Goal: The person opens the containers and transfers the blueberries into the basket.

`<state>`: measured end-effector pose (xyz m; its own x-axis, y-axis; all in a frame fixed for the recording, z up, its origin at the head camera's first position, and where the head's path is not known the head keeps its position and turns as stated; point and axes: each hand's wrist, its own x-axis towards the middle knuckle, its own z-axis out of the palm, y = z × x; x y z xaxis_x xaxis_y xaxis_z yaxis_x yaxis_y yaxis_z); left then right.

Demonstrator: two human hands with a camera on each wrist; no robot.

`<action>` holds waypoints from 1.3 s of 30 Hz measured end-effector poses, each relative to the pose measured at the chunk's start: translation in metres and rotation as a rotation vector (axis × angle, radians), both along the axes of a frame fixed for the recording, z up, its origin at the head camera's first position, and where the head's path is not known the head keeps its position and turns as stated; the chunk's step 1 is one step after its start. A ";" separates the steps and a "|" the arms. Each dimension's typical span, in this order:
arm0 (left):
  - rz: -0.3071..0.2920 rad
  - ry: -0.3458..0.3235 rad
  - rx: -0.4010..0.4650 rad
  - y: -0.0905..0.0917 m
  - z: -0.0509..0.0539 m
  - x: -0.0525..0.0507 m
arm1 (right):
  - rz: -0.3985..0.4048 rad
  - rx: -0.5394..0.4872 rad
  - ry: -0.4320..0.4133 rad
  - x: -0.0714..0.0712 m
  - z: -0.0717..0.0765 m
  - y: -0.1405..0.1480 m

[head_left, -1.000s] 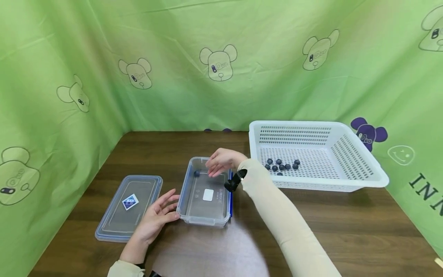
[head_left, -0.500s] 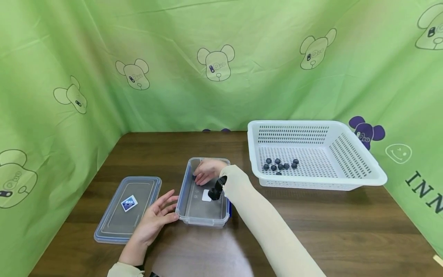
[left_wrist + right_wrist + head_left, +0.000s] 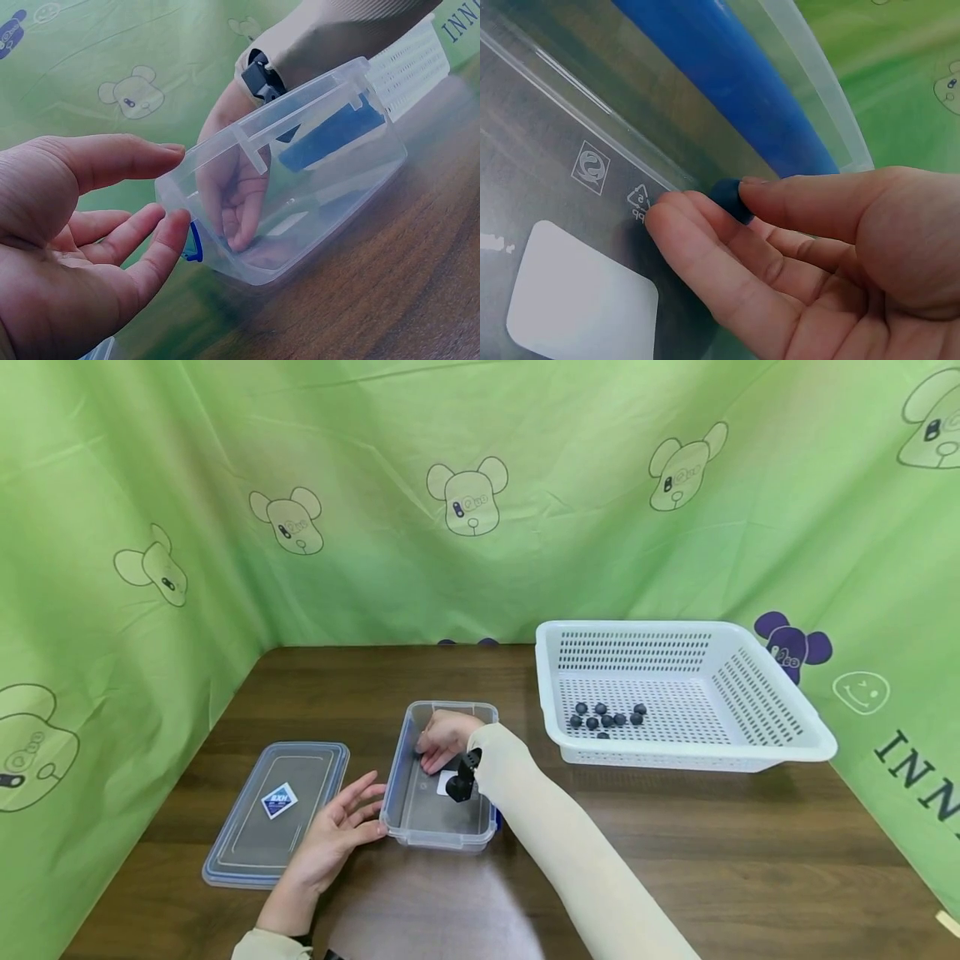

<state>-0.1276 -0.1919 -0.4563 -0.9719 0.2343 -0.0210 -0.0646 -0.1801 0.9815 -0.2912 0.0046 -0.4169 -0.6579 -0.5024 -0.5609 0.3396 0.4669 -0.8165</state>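
A clear plastic food container [image 3: 442, 839] with blue side clips stands on the table. My right hand [image 3: 447, 739] reaches down inside its far half. In the right wrist view a dark blueberry [image 3: 731, 199] is pinched between thumb and fingers, close to the container's bottom and blue-clipped wall. My left hand [image 3: 341, 827] is at the container's near left corner, its thumb tip touching the rim and its fingers loosely extended beside the wall. On the left lies the clear lid [image 3: 281, 810] with a blue seal and a diamond-shaped label, flat on the table.
A white perforated basket [image 3: 697, 758] stands at the back right, with several blueberries [image 3: 607, 721] in its left part. A green curtain [image 3: 375, 568] hangs behind the wooden table [image 3: 712, 860].
My right hand has gone left and down into the container, taken hold of the blueberry lying there, and shifted slightly nearer. My left hand stays put.
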 end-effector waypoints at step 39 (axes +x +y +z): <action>0.009 0.020 0.007 0.000 -0.001 0.002 | 0.027 -0.104 0.084 -0.018 0.085 0.126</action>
